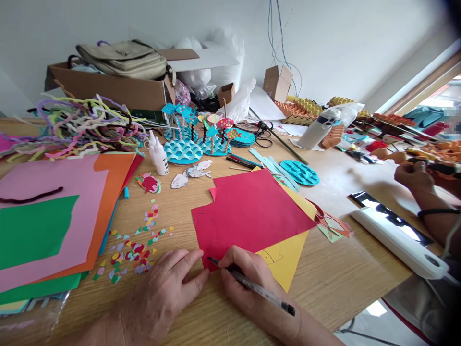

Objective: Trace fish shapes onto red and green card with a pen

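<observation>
My right hand (247, 274) pinches a pen (264, 292), its tip at the red paper (252, 206) in mid-frame. My left hand (169, 283), fingers loosely spread, rests at the paper's lower-left corner.

A wooden table (345, 271) is backed by a plain, pale wall (201, 19), down which thin cables (283, 33) are hung. At the far right a window (444, 89) is edged in brown — brightness is seen there — and a pale floor (380, 319) is glimpsed below, marked by glare.
</observation>
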`<action>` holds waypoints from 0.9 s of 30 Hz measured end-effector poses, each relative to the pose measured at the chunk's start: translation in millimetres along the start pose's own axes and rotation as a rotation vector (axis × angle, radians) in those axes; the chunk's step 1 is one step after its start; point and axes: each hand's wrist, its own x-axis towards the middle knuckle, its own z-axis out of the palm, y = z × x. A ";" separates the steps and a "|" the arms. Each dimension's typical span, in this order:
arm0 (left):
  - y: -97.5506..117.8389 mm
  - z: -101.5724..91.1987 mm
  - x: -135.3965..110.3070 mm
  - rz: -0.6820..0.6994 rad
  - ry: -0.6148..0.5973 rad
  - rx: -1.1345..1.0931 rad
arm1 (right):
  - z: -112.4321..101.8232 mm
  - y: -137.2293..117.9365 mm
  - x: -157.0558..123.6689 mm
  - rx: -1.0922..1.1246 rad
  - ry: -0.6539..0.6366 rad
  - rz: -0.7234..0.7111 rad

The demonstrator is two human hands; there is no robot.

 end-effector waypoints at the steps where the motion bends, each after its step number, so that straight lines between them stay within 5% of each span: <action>1: -0.1 -1.2 0.5 0.011 -0.007 0.000 | 0.0 -0.2 -0.1 0.003 -0.002 -0.001; 27: -2.0 -11.8 9.9 0.042 -0.029 0.018 | 0.2 4.3 -4.9 0.103 0.018 -0.002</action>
